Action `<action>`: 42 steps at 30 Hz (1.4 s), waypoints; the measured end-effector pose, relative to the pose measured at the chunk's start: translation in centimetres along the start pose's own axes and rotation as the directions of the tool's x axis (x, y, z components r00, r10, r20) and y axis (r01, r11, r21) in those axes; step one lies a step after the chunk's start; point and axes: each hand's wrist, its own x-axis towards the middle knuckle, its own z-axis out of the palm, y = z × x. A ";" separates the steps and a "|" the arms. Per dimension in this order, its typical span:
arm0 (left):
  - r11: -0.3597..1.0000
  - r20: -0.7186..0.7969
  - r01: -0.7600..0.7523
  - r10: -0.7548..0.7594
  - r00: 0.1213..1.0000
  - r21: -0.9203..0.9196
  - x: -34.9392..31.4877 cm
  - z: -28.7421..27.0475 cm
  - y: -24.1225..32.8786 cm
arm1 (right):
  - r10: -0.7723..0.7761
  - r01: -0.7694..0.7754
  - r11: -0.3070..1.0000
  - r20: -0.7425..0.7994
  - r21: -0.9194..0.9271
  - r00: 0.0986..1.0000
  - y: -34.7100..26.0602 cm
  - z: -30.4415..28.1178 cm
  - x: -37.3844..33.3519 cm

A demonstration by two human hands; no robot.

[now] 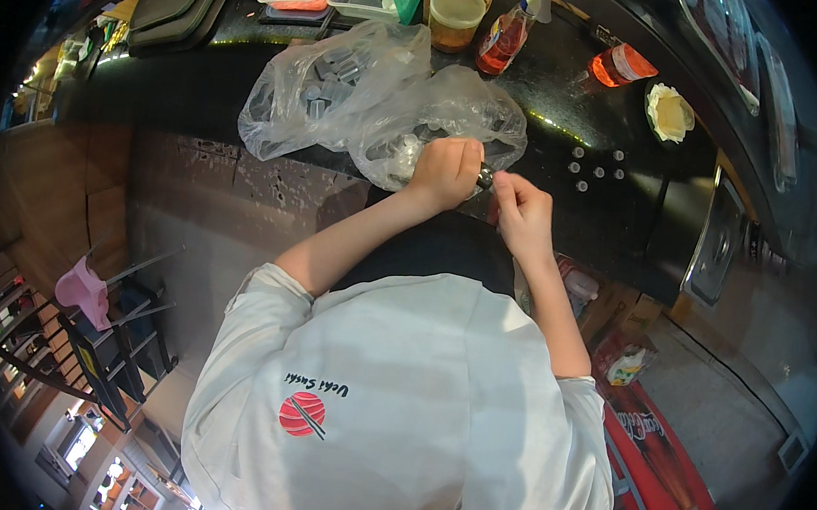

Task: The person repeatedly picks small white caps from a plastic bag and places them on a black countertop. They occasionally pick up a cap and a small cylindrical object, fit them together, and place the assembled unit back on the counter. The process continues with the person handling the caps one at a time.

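The left hand (448, 173) was curled up, and a small dark, shiny thing (485, 175) poked out from it, between the two hands. The right hand (524, 213) had its finger and thumb pinched together at the thing's far end, but whether they squeezed it tight was hard to tell. The thing looked smooth, so a hard twist could have made it pop loose. Both hands were near the front edge of the black counter (636, 202) — a dropped thing could have rolled off. The near plastic bag (482, 96) lay right by the left hand, so a bump could have tugged it and spilled what was inside. Six little round things (599, 172) stood to the right — a swinging right arm could have tipped them over.
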 end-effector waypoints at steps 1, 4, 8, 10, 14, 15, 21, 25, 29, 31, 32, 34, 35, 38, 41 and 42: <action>0.999 0.007 0.014 -0.014 1.000 0.050 -0.2 0.8 -1.0 | -0.162 0.155 0.985 -0.088 -0.077 0.983 -0.3 0.2 -0.1; 0.981 0.079 0.077 -0.093 0.993 0.177 -0.6 2.3 -2.4 | -0.413 0.390 0.880 -0.031 -0.271 0.910 -1.5 -1.3 -0.2; 0.983 0.125 0.107 -0.126 0.984 0.146 -0.3 2.5 -1.3 | -0.373 0.358 0.921 -0.079 -0.154 0.924 1.1 -1.7 -0.1; 0.976 0.137 0.208 -0.215 0.967 0.062 0.4 1.7 0.3 | -0.255 0.264 0.963 -0.144 0.049 0.956 2.3 -1.1 0.0; 0.959 -0.020 -0.225 0.232 0.972 0.172 1.2 1.0 1.3 | 0.031 -0.017 0.867 -0.020 0.498 0.999 2.8 -0.9 -0.5; 0.914 0.005 -0.330 0.339 0.941 0.235 1.8 0.6 1.5 | 0.098 -0.122 0.789 0.072 0.603 0.993 3.3 -1.2 -0.2; 0.745 0.120 -0.605 0.598 0.793 0.281 3.3 0.7 1.7 | 0.288 -0.481 0.469 0.387 0.741 0.876 5.5 -3.5 0.4; 0.903 -0.012 -0.411 0.415 0.910 0.127 3.2 2.4 1.1 | 0.194 -0.201 0.790 0.074 0.579 0.978 4.6 -4.9 1.1; 0.766 0.252 0.374 -0.280 0.926 -0.524 1.6 2.9 0.2 | -0.179 0.057 0.929 -0.310 -0.365 0.934 7.0 -7.4 3.1; 0.256 0.567 0.633 -0.288 0.772 -0.731 1.6 2.7 -1.3 | -0.149 -0.039 0.837 -0.296 -0.546 0.943 9.9 -8.2 4.6; 0.216 0.590 0.647 -0.274 0.759 -0.731 1.6 2.8 -1.2 | -0.143 -0.065 0.798 -0.293 -0.599 0.945 11.3 -8.4 5.1; 0.139 0.633 0.672 -0.244 0.735 -0.727 1.5 3.0 -1.0 | -0.132 -0.111 0.710 -0.286 -0.695 0.949 14.3 -8.3 6.0; 0.133 0.639 0.678 -0.243 0.730 -0.723 1.6 2.9 -0.6 | -0.109 -0.127 0.705 -0.283 -0.698 0.953 15.0 -8.3 6.3; 0.113 0.646 0.685 -0.251 0.721 -0.720 1.6 2.8 -0.3 | -0.117 -0.142 0.659 -0.287 -0.739 0.951 14.4 -8.1 5.9; 0.108 0.641 0.685 -0.272 0.718 -0.721 1.3 2.9 -1.0 | -0.317 0.003 0.698 -0.306 -0.716 0.898 8.5 -6.7 4.4; 0.121 0.638 0.686 -0.282 0.717 -0.717 1.2 3.0 -1.3 | -0.477 0.201 0.701 -0.241 -0.684 0.845 6.4 -6.2 3.6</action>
